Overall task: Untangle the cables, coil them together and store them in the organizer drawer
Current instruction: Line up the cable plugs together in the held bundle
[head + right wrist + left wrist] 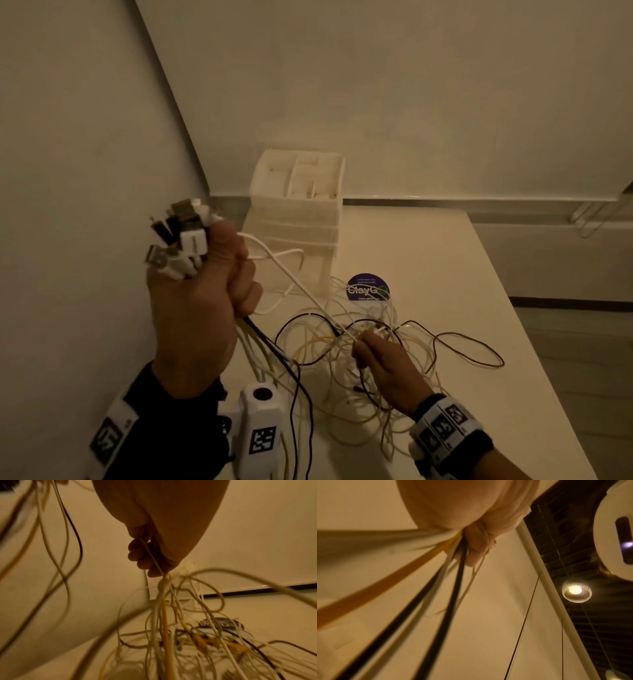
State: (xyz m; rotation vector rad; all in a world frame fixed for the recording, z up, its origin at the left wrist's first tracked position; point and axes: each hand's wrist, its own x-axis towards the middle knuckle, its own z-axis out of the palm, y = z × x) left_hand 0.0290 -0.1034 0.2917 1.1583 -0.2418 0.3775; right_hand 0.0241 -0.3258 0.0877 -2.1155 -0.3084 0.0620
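Note:
My left hand [202, 291] is raised at the left and grips a bundle of cable ends, whose white and black plugs [181, 236] stick out above the fist. White, yellow and black cables [436, 577] hang down from this fist. On the white table [428, 246] lies a tangle of cables [370, 349]. My right hand [380, 363] is low over the tangle and pinches a white cable [152, 557] that runs taut up to the left fist. The white organizer [301, 209], with open top compartments and drawers below, stands at the table's far end.
A round dark blue sticker [368, 287] lies on the table beside the organizer, partly under cables. A wall [85, 137] runs close along the left side. One black cable loop [476, 353] spreads toward the table's right edge.

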